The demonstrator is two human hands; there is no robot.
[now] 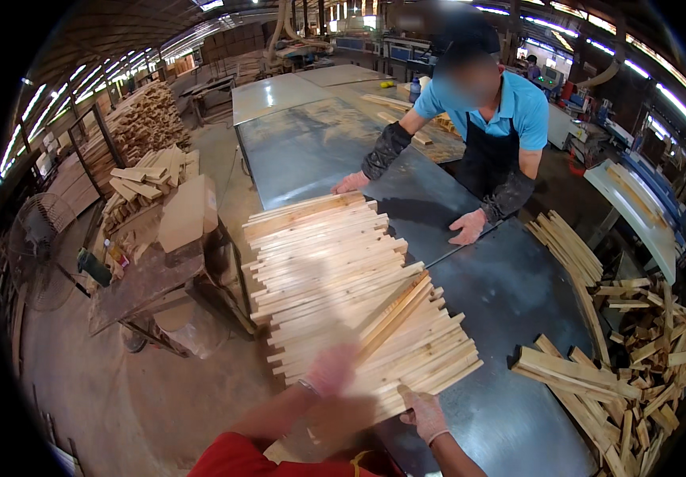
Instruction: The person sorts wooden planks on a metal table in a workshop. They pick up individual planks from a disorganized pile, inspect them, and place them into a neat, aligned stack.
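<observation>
Many pale wooden strips point(327, 270) lie side by side on the dark metal-topped table point(510, 318), their ends uneven. My left hand point(333, 370), gloved and blurred by motion, is at the near end of a few wooden strips point(394, 314) slanting across the row, and appears to hold them. My right hand point(424, 412), also gloved, grips the end of the nearest wooden strip at the row's near edge, thumb on top. Across the table, a co-worker's gloved hand point(351, 183) touches the far edge of the row. Their other hand point(468, 226) is by a thin rod point(448, 254).
Loose wood offcuts point(645, 374) are heaped at the right beside the table. On the left stand a low workbench point(152, 278) with a cardboard piece point(189, 213), a floor fan point(39, 238) and stacked wood point(148, 179). The co-worker point(486, 119) leans over the far side.
</observation>
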